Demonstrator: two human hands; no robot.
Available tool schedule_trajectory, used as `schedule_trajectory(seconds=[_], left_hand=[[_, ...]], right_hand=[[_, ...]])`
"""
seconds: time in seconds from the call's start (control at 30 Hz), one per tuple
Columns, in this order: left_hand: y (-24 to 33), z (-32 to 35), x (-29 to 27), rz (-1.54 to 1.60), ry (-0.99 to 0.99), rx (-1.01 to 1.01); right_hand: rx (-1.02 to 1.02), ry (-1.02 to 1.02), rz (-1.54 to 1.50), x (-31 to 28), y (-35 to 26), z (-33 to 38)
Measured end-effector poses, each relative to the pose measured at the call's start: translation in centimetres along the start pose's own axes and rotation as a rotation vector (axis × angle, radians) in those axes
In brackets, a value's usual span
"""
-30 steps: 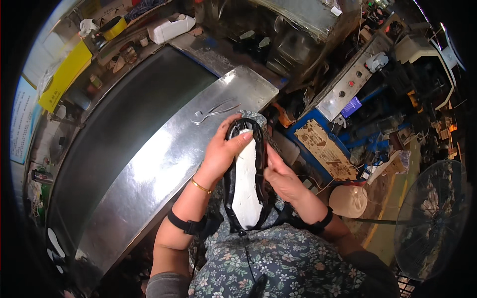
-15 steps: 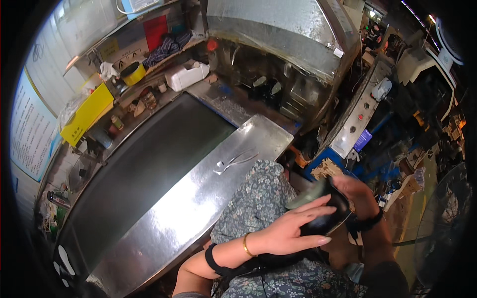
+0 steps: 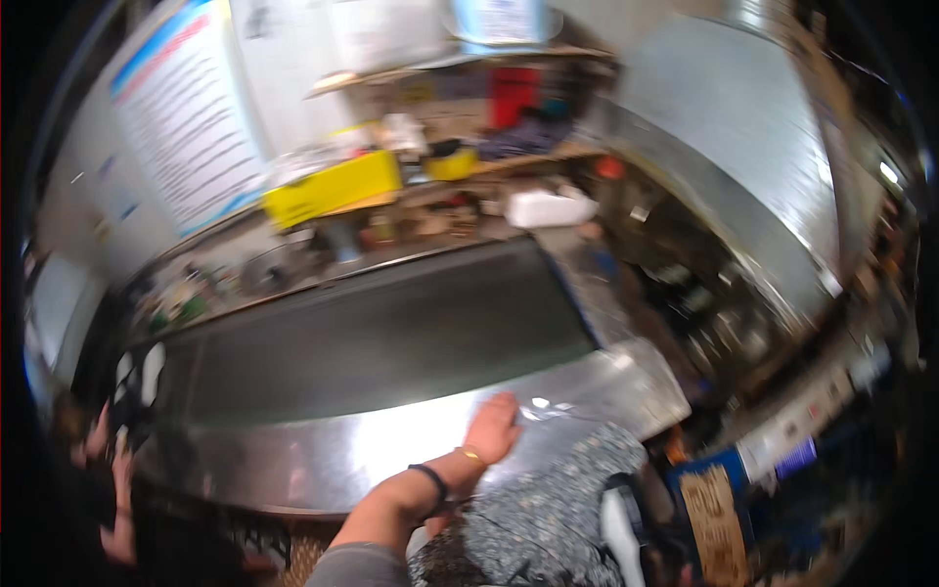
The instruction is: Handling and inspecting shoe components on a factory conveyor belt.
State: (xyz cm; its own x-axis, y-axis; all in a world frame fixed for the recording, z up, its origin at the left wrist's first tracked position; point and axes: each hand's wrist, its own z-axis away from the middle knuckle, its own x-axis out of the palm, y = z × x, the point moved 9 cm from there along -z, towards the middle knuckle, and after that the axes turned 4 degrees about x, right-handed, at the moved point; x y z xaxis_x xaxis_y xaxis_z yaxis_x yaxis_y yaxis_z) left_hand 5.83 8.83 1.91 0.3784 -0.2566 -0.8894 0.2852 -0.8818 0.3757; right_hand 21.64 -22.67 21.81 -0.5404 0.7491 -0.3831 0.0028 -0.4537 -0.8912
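Observation:
My left hand (image 3: 494, 428) reaches over the bright metal ledge (image 3: 313, 450), beside a small shiny pair of pincers (image 3: 548, 406). Motion smears its fingers, so I cannot make out whether they are closed or touch the pincers. A black shoe (image 3: 620, 533) with a white, sole-shaped face is at the lower right, against the flowered cloth (image 3: 548, 499) on my lap. My right hand does not show; whatever supports the shoe is hidden.
A dark conveyor belt (image 3: 391, 338) runs behind the ledge. At the far left, a co-worker's hands (image 3: 121, 470) are near black-and-white shoes (image 3: 152, 372). A yellow box (image 3: 333, 189) and white jug (image 3: 551, 207) stand behind the belt; a metal hood (image 3: 724, 127) rises at right.
My left hand has left the black shoe and moved left, onto the ledge near the pincers. The shoe is lower, its white face showing. My right hand has dropped from sight; the view has swung left.

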Motion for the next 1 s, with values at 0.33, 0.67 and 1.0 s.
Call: schedule_trajectory(seconds=[0.33,0.67,1.0], left_hand=[[0.2,1.1,-0.9,-0.028,0.105,-0.024],[-0.8,1.1,-0.6,0.005,0.017,-0.054],[-0.3,0.5,-0.2,0.037,0.015,-0.025]], right_hand=[[0.019,0.205,-1.113,-9.0,20.8,-32.9],[0.061,0.522,0.259,2.7,23.2,-45.7],[0.03,0.342,0.421,-3.9,26.9,-55.6]])
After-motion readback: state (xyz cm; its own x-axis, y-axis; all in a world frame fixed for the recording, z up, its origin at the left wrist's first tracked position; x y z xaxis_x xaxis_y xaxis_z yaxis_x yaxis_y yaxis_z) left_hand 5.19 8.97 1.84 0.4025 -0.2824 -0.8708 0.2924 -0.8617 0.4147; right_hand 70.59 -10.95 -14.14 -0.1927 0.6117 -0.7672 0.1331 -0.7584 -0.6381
